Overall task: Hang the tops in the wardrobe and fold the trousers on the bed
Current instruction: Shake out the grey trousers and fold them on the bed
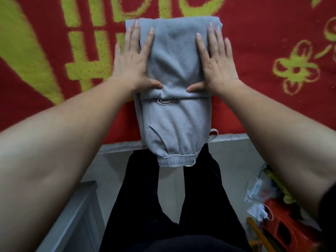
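Grey sweat trousers [174,117] lie folded lengthwise on the bed's red and yellow blanket [272,42]. Their legs are doubled back over the upper part, and the elastic waistband with a white drawstring hangs over the bed's near edge. My left hand [132,59] lies flat with straight fingers on the left side of the folded-over layer. My right hand [216,60] presses flat on its right side. Both thumbs point inward along the fold's near edge, just above an oval logo patch.
I stand against the bed's edge in black trousers [145,206] on a pale tiled floor. A grey cabinet top [72,215] is at the lower left. At the lower right, a red plastic stool [285,226] and plastic bags with small items clutter the floor.
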A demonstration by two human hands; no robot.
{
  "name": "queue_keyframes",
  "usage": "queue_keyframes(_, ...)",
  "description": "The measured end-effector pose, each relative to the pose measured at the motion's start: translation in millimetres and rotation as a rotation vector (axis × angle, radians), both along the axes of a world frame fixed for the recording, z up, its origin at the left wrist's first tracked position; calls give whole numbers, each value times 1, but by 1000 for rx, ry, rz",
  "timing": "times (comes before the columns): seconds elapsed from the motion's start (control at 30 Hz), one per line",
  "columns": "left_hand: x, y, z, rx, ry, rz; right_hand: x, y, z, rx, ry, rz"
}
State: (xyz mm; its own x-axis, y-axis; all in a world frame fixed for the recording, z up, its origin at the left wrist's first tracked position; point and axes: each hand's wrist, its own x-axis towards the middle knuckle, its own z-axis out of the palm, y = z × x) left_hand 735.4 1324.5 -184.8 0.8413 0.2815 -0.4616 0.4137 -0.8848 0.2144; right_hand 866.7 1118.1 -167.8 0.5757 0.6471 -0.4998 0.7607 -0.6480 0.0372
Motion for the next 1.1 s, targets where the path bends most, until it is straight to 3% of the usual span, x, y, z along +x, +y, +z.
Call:
queue_keyframes(0.1, -46, -35, 13, -149, -79, 404, -48, -35, 7, 173, 94, -370)
queue_keyframes(0.2, -97, -74, 24, -311, -2, 752, -101, -70, 12, 271, 305, -806)
queue_keyframes(0.4, -165, -131, 8, -640, 151, 1071, -170, -113, -11, 320, 497, -1249)
queue_keyframes(0.63, -196, -160, -5, -800, 149, 1311, -184, -146, -29, 412, 925, -1352)
queue_keyframes(0.87, -209, -172, 12, -977, 207, 1330, -187, -181, -14, 306, 1090, -1319)
queue_keyframes(1.1, -184, -168, 77, -1215, 302, 1406, -164, -165, 41, 338, 1148, -1387)
